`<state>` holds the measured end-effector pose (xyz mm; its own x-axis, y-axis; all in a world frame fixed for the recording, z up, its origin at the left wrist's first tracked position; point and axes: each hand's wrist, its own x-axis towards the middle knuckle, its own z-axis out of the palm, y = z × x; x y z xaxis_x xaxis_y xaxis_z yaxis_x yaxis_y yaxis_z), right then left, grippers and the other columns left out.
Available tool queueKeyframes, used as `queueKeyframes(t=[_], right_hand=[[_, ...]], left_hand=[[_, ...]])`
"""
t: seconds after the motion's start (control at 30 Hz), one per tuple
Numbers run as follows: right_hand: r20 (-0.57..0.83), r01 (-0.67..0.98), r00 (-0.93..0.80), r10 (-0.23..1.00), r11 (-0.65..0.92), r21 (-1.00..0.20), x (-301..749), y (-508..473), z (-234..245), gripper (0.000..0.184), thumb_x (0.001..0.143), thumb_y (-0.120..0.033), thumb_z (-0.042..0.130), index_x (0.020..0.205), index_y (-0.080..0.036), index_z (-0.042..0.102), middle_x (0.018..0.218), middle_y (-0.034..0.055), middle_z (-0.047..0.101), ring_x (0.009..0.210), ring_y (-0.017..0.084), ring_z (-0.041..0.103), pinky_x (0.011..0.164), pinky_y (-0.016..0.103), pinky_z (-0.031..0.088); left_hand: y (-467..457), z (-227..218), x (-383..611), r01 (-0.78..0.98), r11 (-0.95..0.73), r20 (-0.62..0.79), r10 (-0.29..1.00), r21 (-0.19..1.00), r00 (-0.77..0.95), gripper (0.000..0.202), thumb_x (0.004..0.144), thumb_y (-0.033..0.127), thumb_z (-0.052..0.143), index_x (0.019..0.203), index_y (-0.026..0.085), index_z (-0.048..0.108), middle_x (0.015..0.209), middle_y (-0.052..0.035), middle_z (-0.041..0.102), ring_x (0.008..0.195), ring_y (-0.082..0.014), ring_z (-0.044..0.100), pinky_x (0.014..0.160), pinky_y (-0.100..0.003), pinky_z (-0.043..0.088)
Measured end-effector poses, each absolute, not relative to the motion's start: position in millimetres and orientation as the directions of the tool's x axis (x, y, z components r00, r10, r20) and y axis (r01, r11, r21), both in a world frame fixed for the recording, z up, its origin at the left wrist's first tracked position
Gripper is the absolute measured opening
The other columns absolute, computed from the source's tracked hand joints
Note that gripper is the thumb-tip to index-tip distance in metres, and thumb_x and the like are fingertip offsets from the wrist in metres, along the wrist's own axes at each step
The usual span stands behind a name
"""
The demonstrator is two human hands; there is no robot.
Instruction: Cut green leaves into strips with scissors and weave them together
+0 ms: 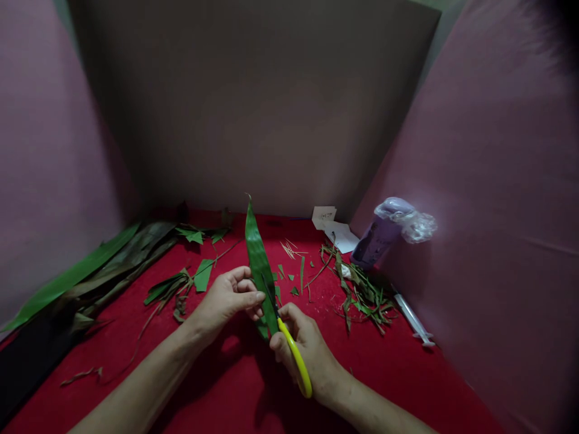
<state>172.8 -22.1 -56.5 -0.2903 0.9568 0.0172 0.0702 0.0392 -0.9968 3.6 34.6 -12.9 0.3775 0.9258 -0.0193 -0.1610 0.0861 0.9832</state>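
A long green leaf [259, 250] stands upright at the centre, its pointed tip up. My left hand [233, 293] pinches its left edge low down, thumb in front and fingers behind. In my right hand [305, 343] is a pair of scissors with yellow handles [296, 358]. Their dark blades lie against the lower part of the leaf; how far they are apart is hard to see. Small green leaf scraps [291, 277] lie on the red cloth [190, 374] behind the hands.
Long leaves [81, 271] lie along the left wall, near tied leaf bundles [169, 284]. Thin sticks [292, 248] and white papers [339, 235] lie at the back. To the right are a purple plastic-topped container [377, 238], a heap of leaf strips [368, 295] and a syringe [412, 316].
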Motion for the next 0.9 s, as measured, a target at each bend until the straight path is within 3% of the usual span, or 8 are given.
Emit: queueKeyframes(t=[0.23, 0.47, 0.63, 0.9], right_hand=[[0.037, 0.009, -0.31, 0.95, 0.042, -0.999, 172.9, -20.8, -51.6, 0.045, 0.072, -0.059, 0.058, 0.087, -0.018, 0.045, 0.065, -0.0044, 0.044, 0.051, 0.007, 0.04, 0.045, 0.019, 0.031], [0.055, 0.049, -0.291, 0.955, 0.072, -0.996, 173.8, -21.1, -52.6, 0.035, 0.075, -0.05, 0.06, 0.083, -0.019, 0.044, 0.06, -0.0063, 0.042, 0.048, 0.007, 0.038, 0.042, 0.018, 0.027], [0.057, 0.138, -0.292, 0.955, 0.101, -0.985, 174.0, -23.4, -51.4, 0.035, 0.072, -0.047, 0.064, 0.08, -0.019, 0.044, 0.057, -0.0065, 0.042, 0.048, 0.007, 0.038, 0.041, 0.018, 0.026], [0.082, 0.129, -0.306, 0.948, 0.127, -0.983, 174.3, -24.0, -50.1, 0.035, 0.073, -0.047, 0.063, 0.08, -0.019, 0.044, 0.058, -0.0068, 0.037, 0.05, 0.007, 0.032, 0.043, 0.019, 0.024]], left_hand=[[33.4, -13.0, 8.1, -0.129, 0.128, -0.07, 0.92, 0.983, 0.385, 0.039, 0.061, 0.022, 0.072, 0.087, 0.02, 0.043, 0.05, 0.007, 0.059, 0.045, -0.0128, 0.058, 0.047, -0.024, 0.046], [35.7, -5.6, 6.1, -0.15, 0.058, -0.008, 0.949, 0.987, 0.315, 0.024, 0.066, 0.027, 0.07, 0.082, 0.015, 0.057, 0.07, -0.0005, 0.063, 0.061, -0.0124, 0.059, 0.054, -0.023, 0.048], [36.4, -2.2, 3.6, -0.217, 0.092, -0.046, 0.978, 0.972, 0.204, 0.018, 0.072, 0.03, 0.065, 0.071, 0.014, 0.056, 0.065, -0.0002, 0.061, 0.057, -0.0109, 0.056, 0.052, -0.023, 0.048], [36.2, -1.4, -0.2, -0.22, 0.129, -0.075, 0.968, 0.967, 0.238, 0.018, 0.072, 0.026, 0.066, 0.07, 0.014, 0.054, 0.059, 0.0006, 0.059, 0.052, -0.0107, 0.057, 0.047, -0.022, 0.048]])
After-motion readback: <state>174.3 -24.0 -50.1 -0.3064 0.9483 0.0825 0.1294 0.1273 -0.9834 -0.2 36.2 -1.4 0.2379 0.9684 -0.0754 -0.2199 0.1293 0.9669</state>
